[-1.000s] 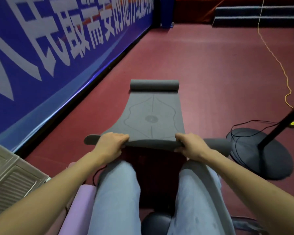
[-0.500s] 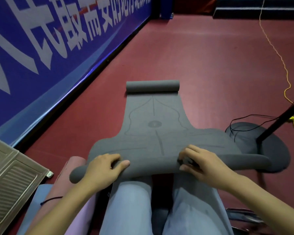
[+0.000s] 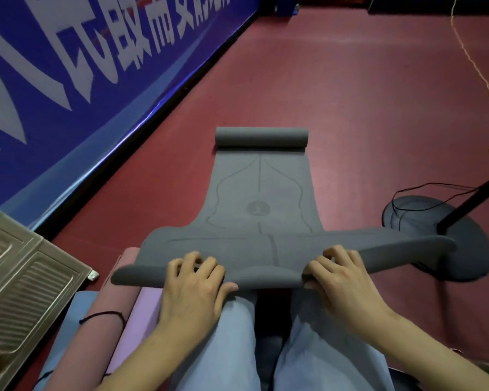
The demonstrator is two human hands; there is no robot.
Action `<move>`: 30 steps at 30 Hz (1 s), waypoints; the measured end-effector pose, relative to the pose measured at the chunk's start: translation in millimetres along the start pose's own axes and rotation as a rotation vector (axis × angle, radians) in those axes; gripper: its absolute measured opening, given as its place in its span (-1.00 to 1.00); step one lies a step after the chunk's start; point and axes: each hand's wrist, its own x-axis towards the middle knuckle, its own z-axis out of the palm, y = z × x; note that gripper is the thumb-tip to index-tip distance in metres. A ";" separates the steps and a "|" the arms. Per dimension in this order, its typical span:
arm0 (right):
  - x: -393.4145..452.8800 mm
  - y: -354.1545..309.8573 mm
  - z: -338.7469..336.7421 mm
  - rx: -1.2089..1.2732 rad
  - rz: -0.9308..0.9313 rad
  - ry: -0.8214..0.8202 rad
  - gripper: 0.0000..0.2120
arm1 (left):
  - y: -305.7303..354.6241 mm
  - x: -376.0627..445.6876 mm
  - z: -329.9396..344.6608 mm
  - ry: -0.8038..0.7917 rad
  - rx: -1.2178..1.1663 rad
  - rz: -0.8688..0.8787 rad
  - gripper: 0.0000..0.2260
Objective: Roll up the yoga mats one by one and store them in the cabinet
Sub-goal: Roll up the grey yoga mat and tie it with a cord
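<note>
Fingers of our left hand (image 3: 194, 280) and right hand (image 3: 340, 273) were curled over the near edge of the grey yoga mat (image 3: 261, 193), low in the centre of the frame, each hand grasping the first turn of the roll over our knees. That near end was only just tucked; the mat ran flat up the middle of the red floor (image 3: 364, 94), and its far end sat curled in a small roll (image 3: 261, 138) near the centre.

We judged the rolling step barely begun. The next move called for pushing the roll away evenly with both hands, keeping its ends square.

Rolled mats (image 3: 119, 328), pink and lilac, lay beside our left leg at lower left, next to the cabinet door (image 3: 26, 280).

White Chinese characters crossed the blue banner (image 3: 82, 66) at upper left, cropped too much for us to read. A round emblem (image 3: 258, 208) on the mat was illegible.
</note>
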 end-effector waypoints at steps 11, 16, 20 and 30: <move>-4.5 10.3 -7.9 0.307 0.248 -0.137 -0.84 | -6.2 5.0 13.1 -0.074 -0.291 -0.185 -0.62; 4.8 9.8 2.4 0.410 0.407 -0.122 -0.75 | -8.4 17.2 20.8 -0.243 -0.439 -0.405 -0.51; 8.6 8.7 1.3 0.199 0.254 0.016 -0.69 | -18.7 39.2 9.1 -0.372 -0.456 -0.550 -0.51; -5.1 -6.8 -6.0 -0.142 0.207 -0.085 -0.59 | 10.2 40.1 8.3 -0.123 0.002 -0.150 -0.66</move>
